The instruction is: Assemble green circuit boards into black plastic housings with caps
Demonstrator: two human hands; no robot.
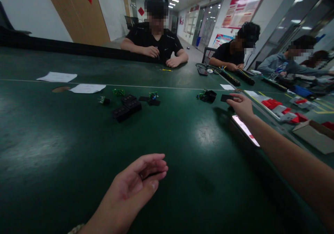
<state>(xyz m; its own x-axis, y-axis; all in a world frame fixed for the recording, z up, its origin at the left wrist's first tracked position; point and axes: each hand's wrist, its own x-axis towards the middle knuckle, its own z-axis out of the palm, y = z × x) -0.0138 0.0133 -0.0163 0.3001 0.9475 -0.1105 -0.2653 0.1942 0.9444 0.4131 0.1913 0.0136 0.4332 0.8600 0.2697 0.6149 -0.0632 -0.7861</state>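
Black plate pinched by right hand; left hand loosely curled, nothing visible held. Green board lies outside cases, unjoined.

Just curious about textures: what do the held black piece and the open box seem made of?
Black piece: probably plastic, matte, judging by its thin, flat, dull face. Open box: likely cardboard, unglossy, from its plain tan-grey wall and thin edges.

Green table; 2 white papers; red-and-white poster.

Lit phone, paper sheets, wall poster
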